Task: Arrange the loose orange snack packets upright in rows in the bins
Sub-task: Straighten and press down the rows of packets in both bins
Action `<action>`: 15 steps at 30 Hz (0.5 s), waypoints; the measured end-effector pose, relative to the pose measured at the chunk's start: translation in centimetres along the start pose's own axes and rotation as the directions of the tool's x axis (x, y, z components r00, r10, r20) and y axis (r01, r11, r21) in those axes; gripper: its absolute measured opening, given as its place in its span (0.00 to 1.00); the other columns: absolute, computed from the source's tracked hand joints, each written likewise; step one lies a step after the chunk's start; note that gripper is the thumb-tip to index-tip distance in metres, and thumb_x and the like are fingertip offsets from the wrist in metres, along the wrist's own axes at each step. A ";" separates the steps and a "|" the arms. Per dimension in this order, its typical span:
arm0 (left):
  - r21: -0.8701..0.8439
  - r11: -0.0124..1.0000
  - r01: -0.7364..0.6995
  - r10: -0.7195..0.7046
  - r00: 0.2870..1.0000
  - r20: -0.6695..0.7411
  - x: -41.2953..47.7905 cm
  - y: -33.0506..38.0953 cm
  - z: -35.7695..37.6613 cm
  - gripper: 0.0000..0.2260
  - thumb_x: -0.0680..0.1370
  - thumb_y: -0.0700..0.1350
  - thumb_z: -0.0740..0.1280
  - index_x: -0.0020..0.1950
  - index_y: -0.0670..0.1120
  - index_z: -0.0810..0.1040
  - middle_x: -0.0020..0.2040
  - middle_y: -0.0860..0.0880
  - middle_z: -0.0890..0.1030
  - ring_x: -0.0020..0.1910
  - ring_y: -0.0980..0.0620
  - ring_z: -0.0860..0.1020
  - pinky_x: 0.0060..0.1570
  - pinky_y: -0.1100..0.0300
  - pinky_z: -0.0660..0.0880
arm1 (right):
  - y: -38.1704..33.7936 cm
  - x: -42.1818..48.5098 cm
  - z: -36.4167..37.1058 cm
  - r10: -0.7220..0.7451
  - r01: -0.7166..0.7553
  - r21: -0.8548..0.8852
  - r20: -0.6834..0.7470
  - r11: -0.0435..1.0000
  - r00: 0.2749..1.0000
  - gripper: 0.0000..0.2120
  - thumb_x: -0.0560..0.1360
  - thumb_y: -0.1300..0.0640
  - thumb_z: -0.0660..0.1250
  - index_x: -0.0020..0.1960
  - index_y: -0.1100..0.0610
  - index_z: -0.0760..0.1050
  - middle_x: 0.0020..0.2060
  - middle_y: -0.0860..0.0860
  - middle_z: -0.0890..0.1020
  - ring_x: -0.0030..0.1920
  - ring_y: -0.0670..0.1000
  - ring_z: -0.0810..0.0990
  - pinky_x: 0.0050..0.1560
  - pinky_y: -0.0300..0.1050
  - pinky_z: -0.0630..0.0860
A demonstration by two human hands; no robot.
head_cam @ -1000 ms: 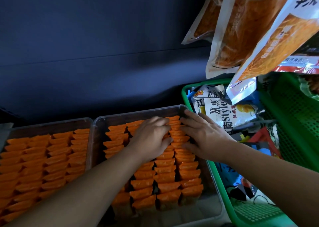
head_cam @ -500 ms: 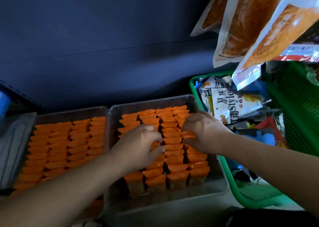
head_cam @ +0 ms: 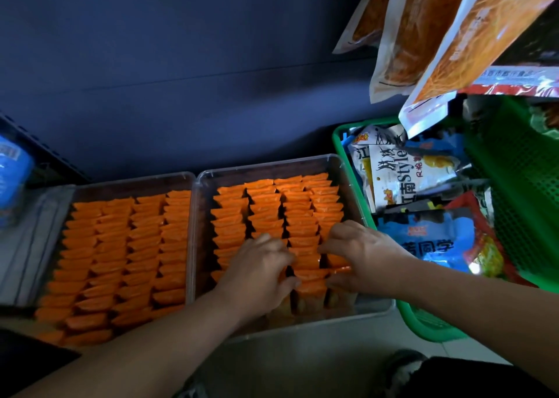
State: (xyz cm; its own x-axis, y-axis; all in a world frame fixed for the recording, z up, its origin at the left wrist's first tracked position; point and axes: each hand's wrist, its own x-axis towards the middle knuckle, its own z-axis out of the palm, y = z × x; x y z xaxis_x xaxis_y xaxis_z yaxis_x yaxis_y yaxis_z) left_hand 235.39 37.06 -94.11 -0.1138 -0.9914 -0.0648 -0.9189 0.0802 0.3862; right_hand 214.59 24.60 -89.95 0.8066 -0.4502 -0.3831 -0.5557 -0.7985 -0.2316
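Note:
Two clear plastic bins stand side by side. The right bin (head_cam: 348, 163) holds several rows of upright orange snack packets (head_cam: 296, 213). The left bin (head_cam: 127, 182) is also filled with rows of orange packets (head_cam: 121, 255). Both hands are at the near end of the right bin's rows. My left hand (head_cam: 260, 273) lies curled over the packets of the middle rows. My right hand (head_cam: 360, 261) grips the near packets of the right-hand rows, fingers on top and thumb at their near side. The packets under both hands are hidden.
A green mesh basket (head_cam: 340, 143) with mixed snack bags stands right of the bins. Large orange-and-white bags (head_cam: 423, 34) hang above it. A dark blue panel rises behind the bins. A blue container (head_cam: 12, 173) sits at far left. A grey floor strip lies before the bins.
Both hands have slid from the far end of the right bin's rows toward its near end. The view has tipped down and left, showing more of the left bin.

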 end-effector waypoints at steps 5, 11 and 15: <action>0.003 1.000 -0.031 0.031 0.998 0.057 0.3 0.7 0.9 0.16 0.83 0.56 0.64 0.67 0.53 0.82 0.60 0.55 0.76 0.62 0.52 0.69 0.60 0.51 0.70 | 0.0 -0.1 0.4 0.003 -0.004 -0.030 -0.043 1.000 0.999 0.29 0.78 0.35 0.67 0.77 0.39 0.66 0.73 0.46 0.62 0.74 0.50 0.60 0.70 0.53 0.70; 0.032 0.999 -0.041 0.040 0.999 0.028 0.9 -0.1 0.7 0.23 0.82 0.63 0.61 0.72 0.54 0.76 0.64 0.56 0.71 0.66 0.53 0.67 0.65 0.51 0.68 | 0.7 0.3 1.3 -0.091 0.085 -0.156 -0.035 0.984 0.995 0.28 0.70 0.34 0.75 0.68 0.43 0.79 0.72 0.52 0.76 0.73 0.57 0.75 0.61 0.61 0.81; 0.065 0.997 -0.042 0.039 0.998 0.047 1.0 -1.0 0.9 0.30 0.81 0.65 0.62 0.79 0.50 0.70 0.77 0.52 0.67 0.77 0.50 0.62 0.77 0.49 0.63 | 0.5 0.9 0.7 -0.078 0.077 -0.087 -0.017 0.993 0.997 0.29 0.78 0.34 0.65 0.77 0.41 0.69 0.81 0.47 0.61 0.82 0.52 0.57 0.78 0.57 0.63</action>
State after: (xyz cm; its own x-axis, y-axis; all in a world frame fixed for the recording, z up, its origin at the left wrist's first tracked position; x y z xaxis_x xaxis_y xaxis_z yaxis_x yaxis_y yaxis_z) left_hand 235.88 36.07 -95.38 -0.1670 -0.9815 -0.0934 -0.9359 0.1280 0.3282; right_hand 214.88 24.10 -91.00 0.8511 -0.3931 -0.3481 -0.4725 -0.8624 -0.1815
